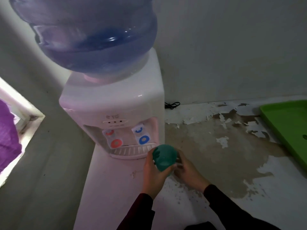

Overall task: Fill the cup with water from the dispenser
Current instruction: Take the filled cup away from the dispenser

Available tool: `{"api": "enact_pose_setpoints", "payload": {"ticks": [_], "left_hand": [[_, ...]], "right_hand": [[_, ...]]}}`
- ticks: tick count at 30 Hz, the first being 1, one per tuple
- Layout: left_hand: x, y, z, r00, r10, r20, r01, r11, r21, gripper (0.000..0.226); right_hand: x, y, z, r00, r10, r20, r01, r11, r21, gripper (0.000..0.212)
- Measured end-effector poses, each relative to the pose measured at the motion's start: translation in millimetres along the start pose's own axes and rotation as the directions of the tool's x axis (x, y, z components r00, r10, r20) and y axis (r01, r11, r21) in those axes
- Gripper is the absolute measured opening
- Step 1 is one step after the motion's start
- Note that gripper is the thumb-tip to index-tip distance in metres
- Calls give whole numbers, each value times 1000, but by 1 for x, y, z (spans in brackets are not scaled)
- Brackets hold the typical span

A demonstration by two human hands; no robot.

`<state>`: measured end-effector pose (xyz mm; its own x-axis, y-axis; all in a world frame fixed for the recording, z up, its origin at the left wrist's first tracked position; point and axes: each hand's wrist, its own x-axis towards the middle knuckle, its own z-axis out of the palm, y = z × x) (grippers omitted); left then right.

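Looking down from the head camera, we see both hands gathered around a green cup (164, 157), held in the air just in front of the white water dispenser (114, 103). The left hand (153, 173) wraps the cup from the left and below, its fingers curled closed against the cup's side and the thumb up along the wall nearest the drip tray (131, 151). The right hand (186, 168) comes in from the right, its fingers bent toward the cup's lower right side; they appear to touch it, though blur keeps us from telling how firmly they grip. The two hands sit close together, with only the cup between them. Dark sleeves (232, 208) cover both forearms.

The cup is tilted, and we cannot tell whether we see its opening or its base. It lies just below and slightly right of the blue tap (143, 139), overlapping the tray's right end. The red tap (115, 143) stands further left, apart from the cup. Above, the blue water bottle (93, 35) sits upside down on the dispenser top.

To the right lies a floor with peeling paint (224, 146), a green tray (289, 127) at its far edge, and a black cord (172, 105) by the wall. Purple cloth (8, 138) shows at the left edge.
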<state>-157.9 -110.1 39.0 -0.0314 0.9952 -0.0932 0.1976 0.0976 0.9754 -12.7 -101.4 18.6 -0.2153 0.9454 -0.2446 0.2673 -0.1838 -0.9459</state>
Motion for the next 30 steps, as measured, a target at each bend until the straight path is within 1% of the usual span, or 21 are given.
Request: {"api": "enact_pose_setpoints", "payload": {"ticks": [1, 3, 5, 8, 11, 15, 17, 20, 23, 27, 30], "left_hand": [[-1, 5, 10, 999, 12, 32, -12, 1000, 13, 74], [-2, 15, 34, 994, 43, 102, -46, 999, 29, 74], [-4, 24, 59, 982, 79, 170, -90, 994, 57, 74], [-4, 40, 103, 957, 109, 267, -131, 989, 66, 77], [-1, 60, 156, 928, 141, 344, -169, 984, 52, 79], [7, 84, 232, 896, 144, 420, -169, 985, 23, 81], [9, 97, 282, 879, 145, 454, -164, 986, 3, 81], [16, 113, 351, 851, 169, 498, -187, 982, -14, 82], [25, 116, 412, 835, 167, 524, -179, 983, -28, 84], [38, 113, 477, 821, 165, 546, -211, 977, 23, 81], [50, 108, 513, 817, 121, 564, -193, 979, 70, 77]], "right_hand": [[-10, 5, -3, 1000, 0, -17, 1, 998, 62, 67], [-28, 12, -11, 992, 10, -128, 8, 989, 145, 71], [-40, 16, -25, 965, 18, -260, 29, 984, 176, 66], [-55, 21, -61, 913, 12, -409, 49, 989, 138, 58], [-71, 29, -117, 868, 4, -496, 60, 992, 113, 57], [-91, 33, -198, 830, -29, -557, 81, 994, 69, 58], [-101, 41, -249, 799, -57, -599, 76, 997, 7, 60], [-110, 62, -318, 759, -74, -647, 61, 997, -42, 59], [-115, 83, -373, 735, -86, -672, 38, 996, -86, 58], [-114, 116, -429, 727, -51, -684, 1, 997, -74, 63], [-107, 138, -458, 736, 6, -677, -32, 999, -26, 61]]}}
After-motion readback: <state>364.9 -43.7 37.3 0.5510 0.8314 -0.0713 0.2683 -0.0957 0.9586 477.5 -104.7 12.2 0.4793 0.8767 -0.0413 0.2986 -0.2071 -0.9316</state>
